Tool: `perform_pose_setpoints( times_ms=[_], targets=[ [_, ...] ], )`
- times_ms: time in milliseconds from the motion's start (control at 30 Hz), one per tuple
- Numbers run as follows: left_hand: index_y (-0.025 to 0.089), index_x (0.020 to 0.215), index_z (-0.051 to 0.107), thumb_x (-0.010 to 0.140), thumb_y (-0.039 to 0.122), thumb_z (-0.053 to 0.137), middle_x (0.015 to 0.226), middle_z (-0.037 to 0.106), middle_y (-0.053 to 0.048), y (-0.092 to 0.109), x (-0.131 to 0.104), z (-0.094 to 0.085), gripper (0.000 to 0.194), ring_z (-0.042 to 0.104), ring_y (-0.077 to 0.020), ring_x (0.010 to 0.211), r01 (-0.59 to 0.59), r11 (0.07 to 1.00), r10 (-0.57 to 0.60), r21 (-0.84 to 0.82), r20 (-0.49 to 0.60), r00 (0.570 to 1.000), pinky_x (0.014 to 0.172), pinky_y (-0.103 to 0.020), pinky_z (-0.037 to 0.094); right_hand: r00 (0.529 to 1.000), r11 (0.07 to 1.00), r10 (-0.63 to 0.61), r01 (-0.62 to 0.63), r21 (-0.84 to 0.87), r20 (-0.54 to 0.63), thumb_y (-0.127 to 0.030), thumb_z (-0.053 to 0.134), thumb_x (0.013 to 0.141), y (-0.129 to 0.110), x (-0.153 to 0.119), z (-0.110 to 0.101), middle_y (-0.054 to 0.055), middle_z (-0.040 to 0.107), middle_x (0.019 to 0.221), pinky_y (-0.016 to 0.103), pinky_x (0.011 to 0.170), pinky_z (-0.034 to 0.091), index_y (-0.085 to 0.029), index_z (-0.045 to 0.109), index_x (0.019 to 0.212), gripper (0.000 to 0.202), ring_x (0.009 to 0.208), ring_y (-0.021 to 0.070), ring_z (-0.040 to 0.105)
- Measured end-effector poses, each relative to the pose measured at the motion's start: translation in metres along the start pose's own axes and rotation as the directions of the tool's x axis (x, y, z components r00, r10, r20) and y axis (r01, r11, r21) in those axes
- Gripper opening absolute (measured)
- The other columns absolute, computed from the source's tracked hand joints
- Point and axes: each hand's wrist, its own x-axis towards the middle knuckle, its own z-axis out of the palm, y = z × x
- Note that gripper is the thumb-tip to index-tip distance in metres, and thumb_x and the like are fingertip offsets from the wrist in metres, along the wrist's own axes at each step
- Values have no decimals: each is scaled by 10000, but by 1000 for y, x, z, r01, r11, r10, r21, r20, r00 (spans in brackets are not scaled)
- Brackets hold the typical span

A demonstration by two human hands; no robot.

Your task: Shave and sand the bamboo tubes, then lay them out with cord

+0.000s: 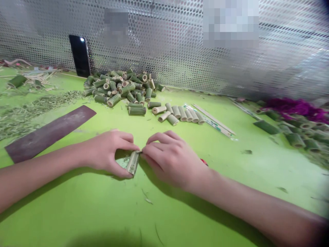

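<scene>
Bamboo piece [133,164] sits gripped by the left hand [105,151] at nine o'clock. At three, the right hand's [174,161] fingertips close against its far end; we judge this fine end-work, calling for steady bracing.

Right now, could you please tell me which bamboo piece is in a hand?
The piece pinched in the left hand; no hand touches the others.
</scene>
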Motion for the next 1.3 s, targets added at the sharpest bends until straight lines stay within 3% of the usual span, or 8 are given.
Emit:
perform_pose_setpoints(
  times_ms=[1300],
  targets=[
    [249, 1124, 793, 709, 517, 840, 904, 662, -19, 6, 0, 1, 496, 565, -214, 819, 16, 1000, -16, 20, -1, 1000, 755, -335, 429, 997, 1000, 11, -12, 20, 72, -152, 619, 968, 1, 0, -3, 9, 749, 797, 351, 858, 440, -189, 673, 814, 167, 864, 187, 665]
  ],
)
